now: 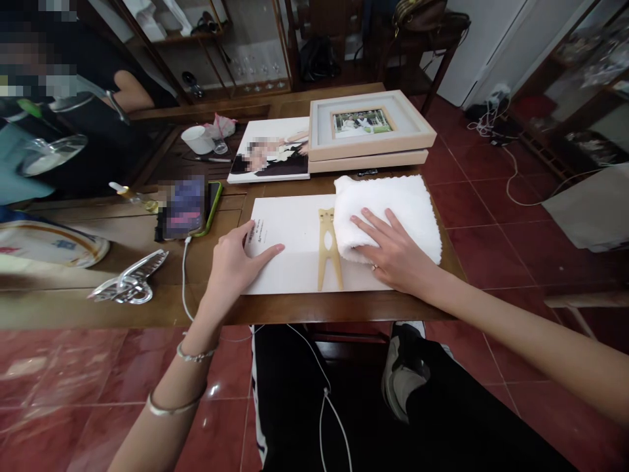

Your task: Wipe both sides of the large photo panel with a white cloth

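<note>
A white flat board (295, 242) lies face down on the wooden table (295, 305), with a tan wooden stand piece (328, 249) on its back. My left hand (234, 259) rests on the board's left edge, thumb stretched onto it and fingers curled over the rim. My right hand (393, 252) lies flat with spread fingers on a folded white towel (393, 210), which covers the board's right part.
Two stacked framed pictures (368, 131) and a photo canvas (270, 154) lie behind the board. A phone (189, 208) on a white cable, a white cup (198, 139), a small bottle (135, 195), a silver heart-shaped dish (130, 283) and a plate (46, 242) sit to the left. Another person sits at far left.
</note>
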`<state>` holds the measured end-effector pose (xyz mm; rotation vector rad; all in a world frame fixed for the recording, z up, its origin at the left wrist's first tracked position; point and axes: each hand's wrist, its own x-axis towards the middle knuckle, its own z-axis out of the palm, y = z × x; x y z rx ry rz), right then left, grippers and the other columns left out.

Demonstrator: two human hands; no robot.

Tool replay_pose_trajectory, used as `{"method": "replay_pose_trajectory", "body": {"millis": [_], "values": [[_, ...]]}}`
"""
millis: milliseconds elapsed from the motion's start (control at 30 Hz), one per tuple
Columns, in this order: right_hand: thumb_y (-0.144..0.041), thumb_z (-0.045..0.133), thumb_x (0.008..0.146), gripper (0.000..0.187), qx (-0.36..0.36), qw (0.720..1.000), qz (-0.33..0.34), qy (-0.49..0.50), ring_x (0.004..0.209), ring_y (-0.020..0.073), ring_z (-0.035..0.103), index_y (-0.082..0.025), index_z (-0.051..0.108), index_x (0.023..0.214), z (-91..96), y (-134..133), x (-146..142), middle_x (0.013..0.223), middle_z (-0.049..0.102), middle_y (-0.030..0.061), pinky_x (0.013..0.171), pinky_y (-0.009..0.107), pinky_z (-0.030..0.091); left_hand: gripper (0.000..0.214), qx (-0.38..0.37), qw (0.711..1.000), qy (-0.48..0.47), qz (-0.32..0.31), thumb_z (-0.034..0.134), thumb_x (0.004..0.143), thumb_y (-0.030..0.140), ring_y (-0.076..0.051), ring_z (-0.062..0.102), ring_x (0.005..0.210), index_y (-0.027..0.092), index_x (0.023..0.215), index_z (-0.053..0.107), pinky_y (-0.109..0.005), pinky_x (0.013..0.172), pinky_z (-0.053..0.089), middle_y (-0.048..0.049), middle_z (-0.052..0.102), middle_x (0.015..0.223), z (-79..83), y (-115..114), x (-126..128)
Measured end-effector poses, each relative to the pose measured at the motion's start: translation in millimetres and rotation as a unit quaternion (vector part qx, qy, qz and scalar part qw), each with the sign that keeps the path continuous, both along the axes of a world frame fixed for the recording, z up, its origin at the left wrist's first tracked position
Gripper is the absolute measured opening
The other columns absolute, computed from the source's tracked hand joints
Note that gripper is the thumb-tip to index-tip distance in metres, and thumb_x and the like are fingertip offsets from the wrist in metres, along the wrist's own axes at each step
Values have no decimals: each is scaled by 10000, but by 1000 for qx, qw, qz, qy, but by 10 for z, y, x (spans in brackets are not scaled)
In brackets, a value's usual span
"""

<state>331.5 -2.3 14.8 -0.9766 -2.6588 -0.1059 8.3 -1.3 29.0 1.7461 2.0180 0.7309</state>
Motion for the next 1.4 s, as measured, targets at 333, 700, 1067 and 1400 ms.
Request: {"method": "replay_pose_trajectory", "body": {"millis": [333,700,1067,1400], "values": [[19,580,763,497,0,999,42,0,1506,405,418,-186,740,1186,41,55,92,1570,522,182,1173,717,364,564,80,980,-11,-183,593,970,497,-331,319,1582,177,1435,605,-550,1297,253,-148,407,1666,-286,-23,-112],[-81,615,836,478,-43,997,44,-38,1555,382,337,-167,690,1300,140,634,60,1640,424,189,1195,672,349,554,70,967,10,-245,513,1040,482,-279,316,1587,224,1530,522,-520,1311,238,-110,413,1670,-306,56,-187],[-61,564,864,465,-47,998,4,-36,1530,378,384,-108,687,1310,156,697,-81,1584,491,222,1186,641,364,513,86,968,-12,-237,451,1072,466,-259,328,1583,215,1508,551,-515,1313,238,-108,441,1652,-366,71,-194],[-37,645,732,373,-32,997,75,1,1485,420,441,-198,803,1029,145,-454,17,1556,534,188,1163,692,399,532,88,970,-16,-227,428,1079,518,-267,336,1578,218,1497,564,-525,1315,232,-106,460,1640,-363,63,-184]]}}
